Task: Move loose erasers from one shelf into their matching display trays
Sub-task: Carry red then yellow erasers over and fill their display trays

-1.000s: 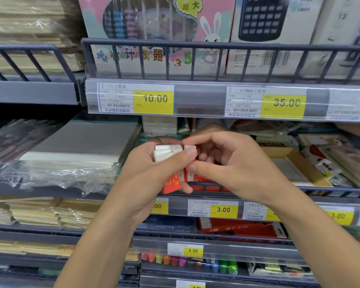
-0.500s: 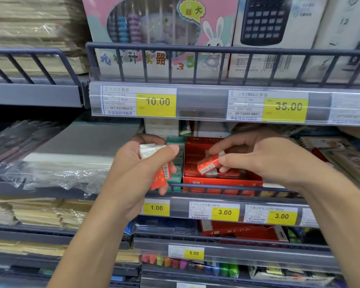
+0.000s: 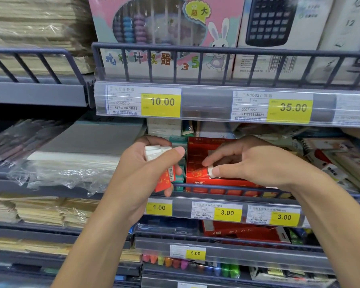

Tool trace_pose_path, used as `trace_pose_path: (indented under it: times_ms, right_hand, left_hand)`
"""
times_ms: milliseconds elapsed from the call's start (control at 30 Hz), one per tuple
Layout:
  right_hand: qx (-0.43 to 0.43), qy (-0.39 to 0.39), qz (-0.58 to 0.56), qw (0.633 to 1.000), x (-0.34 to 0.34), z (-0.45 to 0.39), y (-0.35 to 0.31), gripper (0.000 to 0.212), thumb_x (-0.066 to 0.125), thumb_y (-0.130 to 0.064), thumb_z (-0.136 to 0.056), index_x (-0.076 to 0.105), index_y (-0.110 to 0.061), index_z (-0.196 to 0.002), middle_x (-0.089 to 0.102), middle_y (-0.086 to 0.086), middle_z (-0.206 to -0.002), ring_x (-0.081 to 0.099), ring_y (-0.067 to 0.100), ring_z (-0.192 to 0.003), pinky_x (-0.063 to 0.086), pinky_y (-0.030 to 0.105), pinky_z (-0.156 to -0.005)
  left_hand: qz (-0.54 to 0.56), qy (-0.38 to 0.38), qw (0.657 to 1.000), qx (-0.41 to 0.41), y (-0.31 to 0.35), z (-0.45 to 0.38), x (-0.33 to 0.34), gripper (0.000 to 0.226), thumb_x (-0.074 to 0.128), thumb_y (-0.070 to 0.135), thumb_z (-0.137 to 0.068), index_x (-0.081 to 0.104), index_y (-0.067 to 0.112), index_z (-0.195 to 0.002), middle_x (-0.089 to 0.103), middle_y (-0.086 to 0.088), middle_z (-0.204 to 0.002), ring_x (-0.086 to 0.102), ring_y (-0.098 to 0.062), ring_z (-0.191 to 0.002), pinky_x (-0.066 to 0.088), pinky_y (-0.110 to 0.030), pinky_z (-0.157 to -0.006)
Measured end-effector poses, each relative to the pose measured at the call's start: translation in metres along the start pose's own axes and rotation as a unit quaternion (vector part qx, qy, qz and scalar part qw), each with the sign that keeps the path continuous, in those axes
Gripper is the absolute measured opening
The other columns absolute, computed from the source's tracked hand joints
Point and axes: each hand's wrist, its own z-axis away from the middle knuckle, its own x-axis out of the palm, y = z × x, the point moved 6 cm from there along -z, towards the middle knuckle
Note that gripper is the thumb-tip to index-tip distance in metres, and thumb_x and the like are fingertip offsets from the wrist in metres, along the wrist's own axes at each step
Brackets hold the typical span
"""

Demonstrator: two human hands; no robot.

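1. Erasers (image 3: 154, 151) in red-and-white wrappers sit bunched in the left hand (image 3: 146, 173), their white ends poking up past the thumb, which presses across them while the fingers curl round from behind.
2. One more eraser (image 3: 210, 171) is pinched between the thumb and fingers of the right hand (image 3: 256, 163), its white end showing; the hand is low inside the red display tray (image 3: 197, 156), and the eraser is at or just above the tray's contents, though contact cannot be made out.
3. The red tray stands on the middle shelf behind a dark wire rail (image 3: 227, 187), touching a teal tray (image 3: 180, 142) on its left; the left hand is in front of that teal tray.
4. Price labels (image 3: 227, 213) reading 1.00, 3.00 and 3.00 run along the shelf edge below the hands.
5. On the shelf above stand a pink abacus box (image 3: 164, 38) and a calculator box (image 3: 274, 34), with labels of 10.00 and 35.00 beneath them.
6. To the left lies a stack of paper in clear plastic wrap (image 3: 71, 163).
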Motion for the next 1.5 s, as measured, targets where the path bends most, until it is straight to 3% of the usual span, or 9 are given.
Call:
trace_pose_path:
  times_ms: [167, 300, 467, 667, 933, 1100, 1267, 1433, 1500]
  right_hand:
    - [-0.005, -0.015, 0.063, 0.998, 0.004, 0.001, -0.002, 0.011, 0.070, -0.038, -0.089, 0.077, -0.043, -0.095, 0.068, -0.031, -0.101, 0.061, -0.012, -0.094, 0.045, 0.008, -0.081]
    - [0.041, -0.063, 0.110, 0.991, 0.009, 0.006, -0.002, 0.028, 0.052, -0.035, -0.097, 0.069, -0.057, -0.101, 0.071, -0.023, -0.103, 0.069, 0.007, -0.088, 0.054, 0.031, -0.086]
    - [0.008, -0.014, 0.055, 0.998, 0.002, 0.009, -0.008, 0.024, 0.058, -0.026, -0.097, 0.074, -0.042, -0.104, 0.069, -0.034, -0.093, 0.061, -0.015, -0.088, 0.042, 0.004, -0.076]
    - [-0.116, 0.043, -0.139, 0.982, 0.019, 0.018, -0.035, 0.046, 0.073, -0.026, -0.086, 0.061, -0.033, -0.129, 0.067, -0.017, -0.098, 0.064, 0.014, -0.084, 0.057, 0.039, -0.074]
    - [-0.140, 0.111, -0.205, 0.963, 0.037, 0.019, -0.040, 0.047, 0.081, -0.018, -0.082, 0.066, -0.033, -0.123, 0.068, 0.001, -0.101, 0.065, 0.026, -0.088, 0.053, 0.054, -0.077]
    - [-0.134, 0.170, -0.305, 0.928, 0.038, 0.021, -0.035, 0.040, 0.082, -0.017, -0.080, 0.068, -0.028, -0.116, 0.070, 0.004, -0.105, 0.067, 0.029, -0.091, 0.055, 0.054, -0.077]
    - [-0.137, 0.177, -0.394, 0.892, 0.037, 0.021, -0.027, 0.036, 0.077, -0.014, -0.083, 0.068, -0.027, -0.115, 0.073, 0.001, -0.108, 0.071, 0.019, -0.097, 0.057, 0.028, -0.083]
    - [-0.131, 0.166, -0.460, 0.862, 0.019, 0.026, -0.017, 0.031, 0.073, -0.014, -0.084, 0.068, -0.021, -0.114, 0.072, 0.009, -0.103, 0.070, 0.032, -0.096, 0.057, 0.034, -0.079]
    - [-0.093, 0.184, -0.420, 0.884, 0.005, 0.031, -0.010, 0.026, 0.074, -0.016, -0.084, 0.068, -0.013, -0.109, 0.073, 0.012, -0.098, 0.069, 0.036, -0.088, 0.055, 0.037, -0.076]
  left_hand:
    - [-0.006, -0.019, 1.000, -0.009, -0.004, 0.000, 0.003, 0.020, 0.089, 0.028, -0.073, 0.073, 0.027, -0.085, 0.073, -0.018, -0.076, 0.057, -0.034, -0.065, 0.045, -0.030, -0.042]
    - [-0.008, -0.037, 0.999, -0.016, -0.007, 0.001, 0.008, 0.026, 0.090, 0.033, -0.066, 0.073, 0.029, -0.085, 0.074, -0.019, -0.079, 0.059, -0.036, -0.069, 0.046, -0.030, -0.044]
    - [-0.022, -0.051, 0.998, -0.020, -0.006, 0.003, 0.013, 0.024, 0.090, 0.031, -0.070, 0.074, 0.028, -0.088, 0.075, -0.018, -0.080, 0.060, -0.029, -0.061, 0.049, -0.030, -0.046]
    - [0.000, -0.053, 0.999, -0.011, -0.005, 0.006, 0.020, 0.031, 0.086, 0.023, -0.075, 0.070, 0.014, -0.100, 0.075, -0.013, -0.077, 0.064, -0.019, -0.054, 0.049, -0.028, -0.043]
    - [-0.005, -0.051, 0.999, 0.001, -0.004, 0.009, 0.021, 0.052, 0.089, 0.036, -0.065, 0.067, 0.008, -0.103, 0.077, -0.014, -0.080, 0.067, -0.019, -0.056, 0.052, -0.026, -0.046]
    - [-0.021, -0.048, 0.999, 0.013, -0.002, 0.010, 0.020, 0.043, 0.092, 0.047, -0.069, 0.073, 0.023, -0.099, 0.079, -0.015, -0.095, 0.070, -0.031, -0.065, 0.055, -0.032, -0.054]
    - [0.004, -0.035, 0.999, 0.003, -0.002, 0.011, 0.021, 0.042, 0.090, 0.044, -0.070, 0.071, 0.020, -0.099, 0.077, -0.015, -0.090, 0.068, -0.031, -0.062, 0.056, -0.033, -0.052]
    - [0.028, 0.021, 0.999, 0.006, 0.000, 0.006, 0.012, 0.031, 0.087, 0.025, -0.076, 0.065, 0.019, -0.097, 0.077, -0.014, -0.081, 0.068, -0.023, -0.061, 0.046, -0.029, -0.040]
    - [0.013, 0.029, 0.999, 0.005, 0.000, 0.004, 0.011, 0.023, 0.088, 0.026, -0.077, 0.067, 0.027, -0.085, 0.069, -0.008, -0.065, 0.060, -0.019, -0.051, 0.039, -0.025, -0.037]
